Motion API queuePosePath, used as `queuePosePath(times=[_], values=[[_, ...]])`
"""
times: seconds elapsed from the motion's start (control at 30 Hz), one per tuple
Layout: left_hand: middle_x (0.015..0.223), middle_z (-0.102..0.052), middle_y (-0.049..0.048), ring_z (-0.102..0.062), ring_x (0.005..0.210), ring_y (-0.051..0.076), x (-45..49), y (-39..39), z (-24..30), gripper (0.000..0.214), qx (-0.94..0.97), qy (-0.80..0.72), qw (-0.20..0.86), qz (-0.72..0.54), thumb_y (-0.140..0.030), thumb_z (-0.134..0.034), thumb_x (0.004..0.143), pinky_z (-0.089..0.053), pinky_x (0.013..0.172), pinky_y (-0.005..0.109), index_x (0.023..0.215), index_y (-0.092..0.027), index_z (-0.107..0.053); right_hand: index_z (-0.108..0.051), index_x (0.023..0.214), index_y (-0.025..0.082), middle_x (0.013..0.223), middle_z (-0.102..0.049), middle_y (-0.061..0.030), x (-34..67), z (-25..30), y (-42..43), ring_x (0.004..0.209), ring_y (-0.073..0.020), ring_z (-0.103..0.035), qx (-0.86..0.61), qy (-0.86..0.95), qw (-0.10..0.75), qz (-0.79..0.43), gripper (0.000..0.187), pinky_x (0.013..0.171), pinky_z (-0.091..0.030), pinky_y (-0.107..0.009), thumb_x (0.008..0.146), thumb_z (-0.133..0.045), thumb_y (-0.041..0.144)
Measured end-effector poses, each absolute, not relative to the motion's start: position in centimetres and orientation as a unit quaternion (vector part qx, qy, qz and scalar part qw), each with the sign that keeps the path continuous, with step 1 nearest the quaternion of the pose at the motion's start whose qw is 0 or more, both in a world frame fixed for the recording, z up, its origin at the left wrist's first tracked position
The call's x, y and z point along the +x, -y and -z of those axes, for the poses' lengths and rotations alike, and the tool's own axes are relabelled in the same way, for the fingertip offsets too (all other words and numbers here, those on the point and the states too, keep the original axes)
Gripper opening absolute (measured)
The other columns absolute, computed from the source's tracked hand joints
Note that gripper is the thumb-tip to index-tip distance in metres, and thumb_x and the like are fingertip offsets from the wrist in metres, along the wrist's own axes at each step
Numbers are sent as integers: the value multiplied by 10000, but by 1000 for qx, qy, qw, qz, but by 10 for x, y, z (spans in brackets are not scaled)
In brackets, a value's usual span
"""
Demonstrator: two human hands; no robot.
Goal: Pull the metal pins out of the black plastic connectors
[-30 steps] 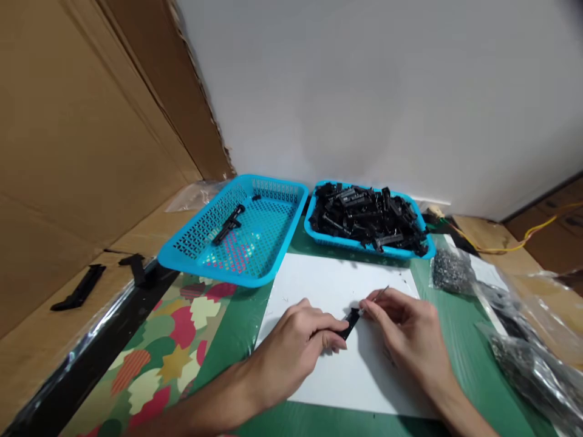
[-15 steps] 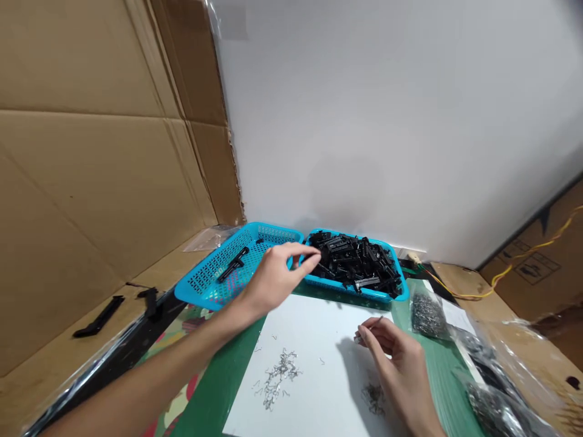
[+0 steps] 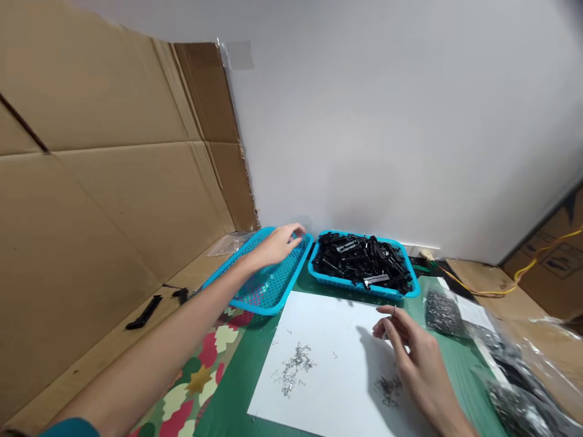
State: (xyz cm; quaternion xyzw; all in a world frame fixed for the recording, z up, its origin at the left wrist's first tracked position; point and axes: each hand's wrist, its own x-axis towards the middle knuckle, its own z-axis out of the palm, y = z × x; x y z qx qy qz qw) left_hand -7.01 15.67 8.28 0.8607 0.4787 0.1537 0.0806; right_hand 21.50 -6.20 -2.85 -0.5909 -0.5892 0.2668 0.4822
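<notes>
My left hand (image 3: 283, 241) is over the far right part of the left blue basket (image 3: 273, 303). Its fingers are loosely curled, with the thumb apart from them and nothing visible between. Pinched in my right hand (image 3: 412, 349), above the right side of a white sheet (image 3: 332, 388), is a small thin metal piece (image 3: 386, 332), mostly hidden by the fingers. Below that hand lies a pile of small dark metal pieces (image 3: 389, 390). Small bent silver wire pieces (image 3: 296, 367) lie scattered on the sheet's left half.
A second blue basket (image 3: 319, 276) holds many black plastic parts (image 3: 359, 261). Bags of metal pieces (image 3: 441, 312) lie at the right, near a yellow cable (image 3: 492, 292). Cardboard (image 3: 136, 200) stands along the left, with a loose black part (image 3: 144, 312) before it.
My left hand has moved back and left, from beside the black parts to over the left basket. My right hand keeps its pinch above the sheet. The whole view has shifted slightly.
</notes>
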Motion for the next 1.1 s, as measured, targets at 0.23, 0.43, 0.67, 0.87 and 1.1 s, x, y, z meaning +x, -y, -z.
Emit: queuePosePath(times=[0.23, 0.43, 0.67, 0.87, 1.1], values=[[958, -740, 146, -688, 996, 325, -146, -136, -72, 80, 774, -633, -19, -8, -228, -673, 886, -490, 850, 376, 830, -177, -649, -693, 1182, 222, 820, -747, -37, 218, 24, 63, 733, -212, -725, -592, 594, 476, -264, 402, 648, -532, -273, 1046, -484, 537], [1031, -740, 152, -673, 1066, 335, -143, -126, -56, 45, 767, -640, -35, 38, -196, -674, 885, -465, 869, 370, 925, -177, -663, -683, 1209, 201, 811, -725, -37, 222, 18, 63, 725, -215, -691, -611, 589, 450, -279, 443, 629, -495, -285, 1040, -471, 551], [1026, -734, 146, -683, 972, 316, -142, -127, -62, 28, 785, -617, -41, 34, -194, -646, 920, -467, 797, 347, 906, -173, -657, -702, 1130, 222, 867, -716, -30, 220, 15, 62, 721, -210, -621, -605, 641, 368, -297, 339, 673, -447, -315, 1058, -407, 373], [995, -734, 67, -661, 871, 219, -130, -118, -87, 257, 809, -573, -23, -133, -355, -543, 1040, -483, 798, 303, 1178, -158, -636, -732, 1039, 215, 977, -724, -44, 188, 13, 59, 878, -223, -655, -545, 711, 309, -321, 176, 807, -466, -334, 1007, -560, 233], [905, -727, 23, -624, 786, 174, -82, -61, -89, 328, 796, -460, 226, -321, -448, -652, 991, -505, 759, 303, 1178, -193, -740, -786, 1001, 232, 938, -712, -33, 174, 16, 46, 875, -210, -645, -505, 745, 275, -339, 189, 785, -449, -302, 955, -653, 107]])
